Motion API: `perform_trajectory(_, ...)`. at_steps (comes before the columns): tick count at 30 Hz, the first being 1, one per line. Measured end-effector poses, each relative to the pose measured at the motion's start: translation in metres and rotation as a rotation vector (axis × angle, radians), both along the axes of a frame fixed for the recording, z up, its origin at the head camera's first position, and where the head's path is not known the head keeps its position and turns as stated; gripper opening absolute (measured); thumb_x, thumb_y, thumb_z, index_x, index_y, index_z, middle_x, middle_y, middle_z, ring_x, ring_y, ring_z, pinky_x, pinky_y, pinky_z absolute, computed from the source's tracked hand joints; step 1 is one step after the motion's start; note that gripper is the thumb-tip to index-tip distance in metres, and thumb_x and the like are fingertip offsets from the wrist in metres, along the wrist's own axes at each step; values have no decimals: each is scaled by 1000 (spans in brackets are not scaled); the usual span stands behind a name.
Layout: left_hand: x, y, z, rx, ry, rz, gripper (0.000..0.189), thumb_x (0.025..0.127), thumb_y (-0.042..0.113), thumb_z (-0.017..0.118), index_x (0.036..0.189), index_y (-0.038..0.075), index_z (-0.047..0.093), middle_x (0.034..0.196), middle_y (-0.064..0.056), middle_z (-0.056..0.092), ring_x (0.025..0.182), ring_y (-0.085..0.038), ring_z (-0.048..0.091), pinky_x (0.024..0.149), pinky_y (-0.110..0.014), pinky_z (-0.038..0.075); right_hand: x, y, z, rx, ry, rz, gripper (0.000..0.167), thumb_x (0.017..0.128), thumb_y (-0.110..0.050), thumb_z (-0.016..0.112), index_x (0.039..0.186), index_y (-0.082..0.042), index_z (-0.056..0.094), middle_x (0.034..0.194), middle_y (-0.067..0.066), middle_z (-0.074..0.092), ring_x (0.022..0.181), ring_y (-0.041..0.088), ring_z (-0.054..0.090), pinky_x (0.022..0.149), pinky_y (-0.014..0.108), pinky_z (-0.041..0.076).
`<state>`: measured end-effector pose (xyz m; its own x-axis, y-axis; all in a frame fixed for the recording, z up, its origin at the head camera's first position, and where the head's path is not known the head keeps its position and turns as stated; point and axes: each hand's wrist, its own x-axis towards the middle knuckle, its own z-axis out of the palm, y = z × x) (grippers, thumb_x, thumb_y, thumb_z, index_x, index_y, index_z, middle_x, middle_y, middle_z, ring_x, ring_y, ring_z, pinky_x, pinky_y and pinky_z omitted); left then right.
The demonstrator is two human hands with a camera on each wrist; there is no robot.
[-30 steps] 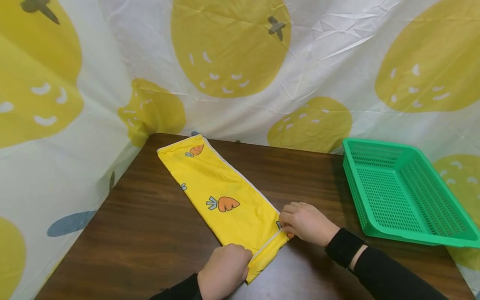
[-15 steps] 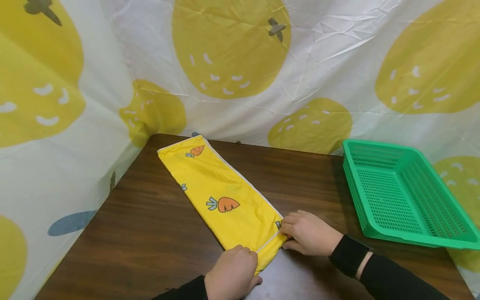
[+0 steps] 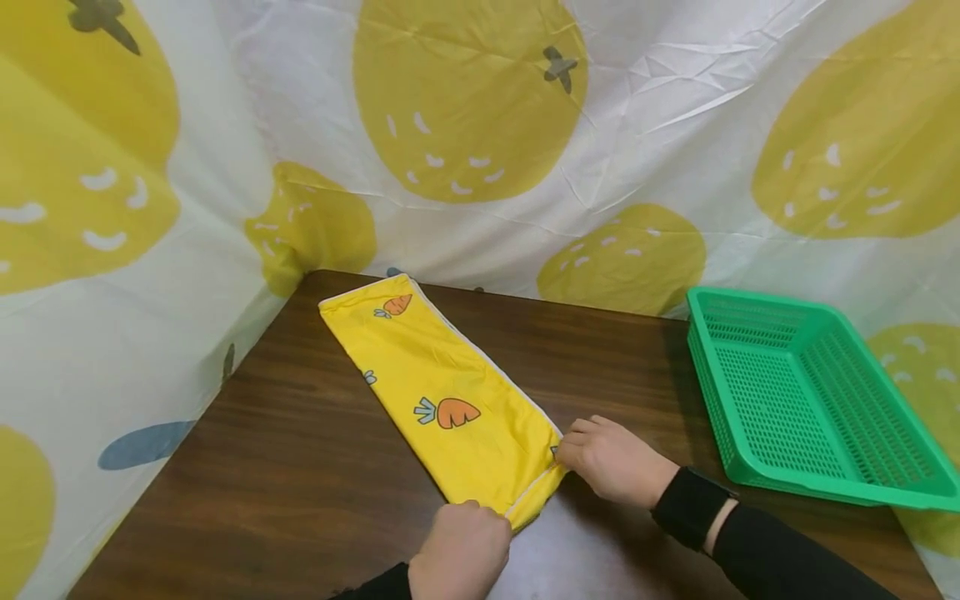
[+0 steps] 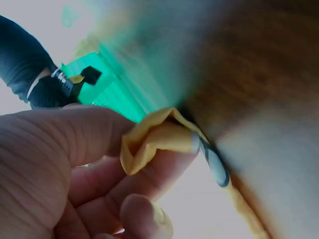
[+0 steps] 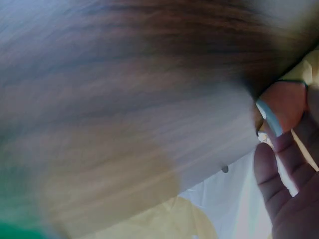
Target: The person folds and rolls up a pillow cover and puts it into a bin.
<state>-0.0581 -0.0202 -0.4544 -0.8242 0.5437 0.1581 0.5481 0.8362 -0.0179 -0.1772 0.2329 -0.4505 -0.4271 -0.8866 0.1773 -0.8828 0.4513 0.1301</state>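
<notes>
A yellow cloth (image 3: 397, 358) with a carrot print and white edging lies slantwise on the table as a long folded strip. Its near end is turned over in a narrow fold (image 3: 534, 498). At the left corner of that fold, my left hand (image 3: 461, 550) pinches the fabric; the left wrist view shows the rolled cloth edge (image 4: 149, 134) between thumb and fingers. My right hand (image 3: 617, 460) grips the right corner, its fingertips hidden in the head view. In the right wrist view, a carrot print (image 5: 286, 102) shows at the fingers of that hand.
A green plastic basket (image 3: 787, 400) stands at the right on the dark wooden table (image 3: 262, 467). A white curtain (image 3: 465, 233) with yellow fruit prints hangs behind the table and along its left side. A black band (image 3: 693, 508) is on the right wrist.
The near end of the cloth has been turned over further, so the strip is shorter. My left hand has moved slightly right, its thumb now tucked out of sight.
</notes>
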Motion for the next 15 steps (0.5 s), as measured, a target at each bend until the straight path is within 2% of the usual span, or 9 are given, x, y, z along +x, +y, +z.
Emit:
perform_trajectory(2, 0, -4, 1, 26, 14, 14, 29, 85, 16, 81, 62, 17, 63, 54, 6, 49, 49, -8, 41, 44, -28, 34, -3, -2, 1, -6, -54, -42, 14, 93, -5, 78, 97, -17, 71, 91, -9, 76, 87, 15, 63, 77, 29, 51)
perform_trajectory(4, -2, -9, 3, 46, -19, 18, 31, 87, 14, 79, 64, 17, 59, 54, 7, 45, 49, -8, 37, 46, -27, 33, -5, -5, 2, -14, -121, -92, 15, 94, -4, 77, 97, -17, 70, 90, -9, 74, 85, 14, 62, 77, 29, 51)
perform_trajectory(11, -12, -24, 1, 183, -218, 81, 31, 97, 24, 75, 71, 15, 61, 57, 6, 48, 49, -9, 42, 46, -30, 34, -18, -19, 1, -14, -348, -232, 10, 100, -14, 73, 93, -17, 67, 76, -10, 50, 73, 10, 45, 70, 24, 42)
perform_trajectory(15, -16, -31, -3, 245, -317, 100, 29, 97, 21, 75, 73, 16, 60, 59, 7, 48, 51, -9, 44, 48, -30, 36, -25, -24, 0, -18, -412, -305, 9, 99, -18, 75, 94, -15, 68, 76, -9, 53, 71, 9, 48, 69, 25, 44)
